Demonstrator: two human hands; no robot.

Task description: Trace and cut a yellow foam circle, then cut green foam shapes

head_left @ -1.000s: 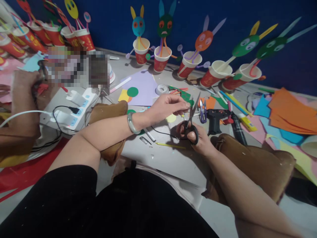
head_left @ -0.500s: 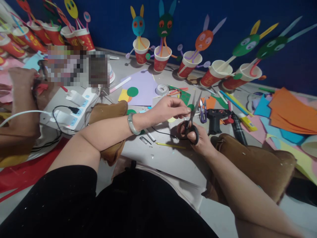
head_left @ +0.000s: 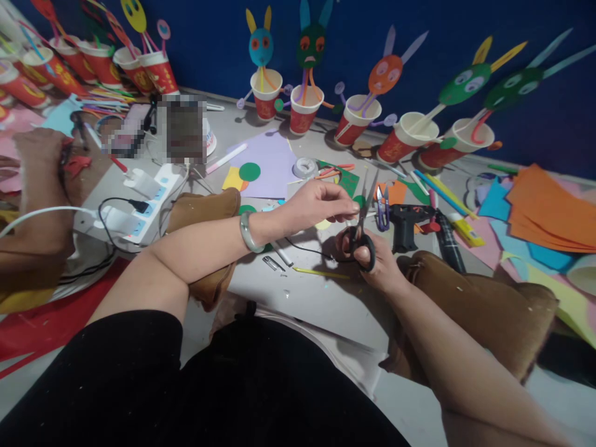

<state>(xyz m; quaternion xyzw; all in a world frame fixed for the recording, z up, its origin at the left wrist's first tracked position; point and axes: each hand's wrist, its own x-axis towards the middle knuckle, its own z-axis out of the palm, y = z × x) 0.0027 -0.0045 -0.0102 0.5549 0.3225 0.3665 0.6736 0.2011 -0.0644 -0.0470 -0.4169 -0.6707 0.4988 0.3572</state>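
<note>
My right hand (head_left: 375, 264) grips a pair of black-handled scissors (head_left: 364, 217), with the blades pointing up and slightly parted. Close beside the blades is my left hand (head_left: 321, 203), a bangle on its wrist. Its thumb and fingertips are pinched together; what they hold is too small to make out. A bit of green paper (head_left: 360, 200) shows at those fingertips, but whether it is held or lies behind them I cannot tell. Just right of the scissors lie purple thread snips (head_left: 383, 210) and a black glue gun (head_left: 404, 228).
Red paper cups (head_left: 305, 119) with paper-faced figures line the blue wall. A tape roll (head_left: 305, 167), purple paper (head_left: 274, 164) and orange sheets (head_left: 544, 214) lie about. Brown cushions (head_left: 475, 310) flank me. At left are a power strip (head_left: 156, 214) and another person's arm (head_left: 44, 192).
My hands and the scissors have barely moved. At the left, the other person's arm has shifted slightly, and the colored sticks behind it show more clearly.
</note>
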